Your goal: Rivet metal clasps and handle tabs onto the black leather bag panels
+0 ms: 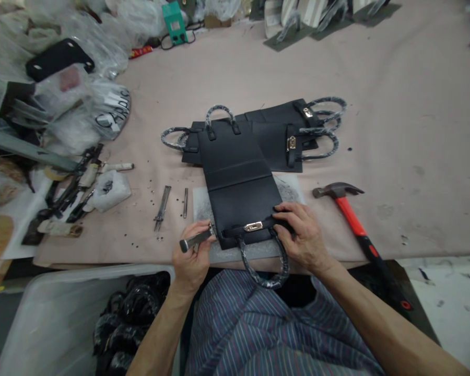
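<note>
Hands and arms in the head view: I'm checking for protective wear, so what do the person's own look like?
The left hand and right hand are ungloved. The left forearm and right forearm are bare as far as they show, without sleeve, watch or visible marking.

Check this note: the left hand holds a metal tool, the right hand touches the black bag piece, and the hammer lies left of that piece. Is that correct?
One slip: the head view shows the hammer lying right of the black bag piece. The left hand does hold a metal tool, and the right hand touches that piece.
</note>
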Demonstrator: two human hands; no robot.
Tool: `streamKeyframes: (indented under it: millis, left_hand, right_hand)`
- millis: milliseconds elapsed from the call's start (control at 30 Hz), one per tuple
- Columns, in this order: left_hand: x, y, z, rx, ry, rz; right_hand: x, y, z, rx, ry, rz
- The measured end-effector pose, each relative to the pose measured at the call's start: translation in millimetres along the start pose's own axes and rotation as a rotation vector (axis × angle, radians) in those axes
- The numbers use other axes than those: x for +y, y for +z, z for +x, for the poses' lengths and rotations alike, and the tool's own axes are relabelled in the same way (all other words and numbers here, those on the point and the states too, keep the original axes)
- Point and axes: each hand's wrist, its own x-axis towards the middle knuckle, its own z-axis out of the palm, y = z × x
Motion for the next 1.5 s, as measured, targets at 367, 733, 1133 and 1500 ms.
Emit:
streamKeyframes:
  millis: [367, 733, 1133, 1500]
  left_hand:
    - [10.6, 12.3, -11.9, 0.017, -0.092, -0.297]
    - [6.6, 16.8, -13.2, -0.022, -0.058, -0.306]
    - [8.4, 18.4, -10.3, -0.041, -0.055, -0.292]
    - [12.3, 20.0, -15.2, -0.042, -0.009, -0.131]
  right_hand:
    - [-0.1, -0.6, 0.4, 0.002, 0.019, 0.013]
    - [-0.4, -1.2, 0.6, -0.005, 0.03, 0.018]
    - [-1.5, -1.8, 0.6, 0.007, 0.015, 0.011]
    - [-1.9, -2.2, 1.3, 0.001, 0.026, 0.016]
